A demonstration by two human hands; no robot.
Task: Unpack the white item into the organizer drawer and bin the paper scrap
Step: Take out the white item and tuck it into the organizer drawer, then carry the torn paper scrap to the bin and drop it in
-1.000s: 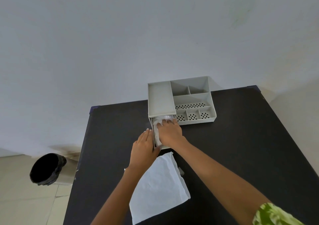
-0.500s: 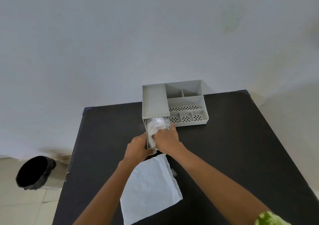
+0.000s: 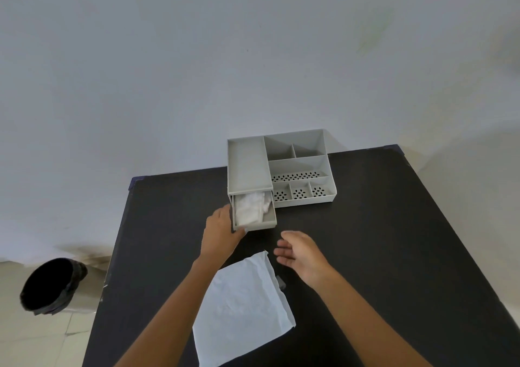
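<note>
1. A black-lined bin (image 3: 53, 285) stands on the floor, well apart from and left of the left hand's fingers, beyond the edge of the dark surface (image 3: 380, 240).
2. The left hand (image 3: 221, 234) rests against the left front corner of the pulled-out drawer (image 3: 268, 222); its fingers (image 3: 225, 212) lie along the drawer's left wall, and whether they grip it cannot be told.
3. The white item (image 3: 251, 207), crumpled and soft-looking with folds and shadows, lies inside the drawer just right of those fingers, filling its left part and leaving a bare strip on the right.
4. The grey organizer (image 3: 247, 167) sits beyond the drawer, its open compartments spreading right.
5. A creased white paper sheet (image 3: 242, 307) lies flat on the surface, nearer the person than both hands, between the forearms.
6. The right hand (image 3: 302, 254) hovers above the surface, palm turned left, fingers (image 3: 284, 251) loosely spread and holding nothing, apart from the drawer.
</note>
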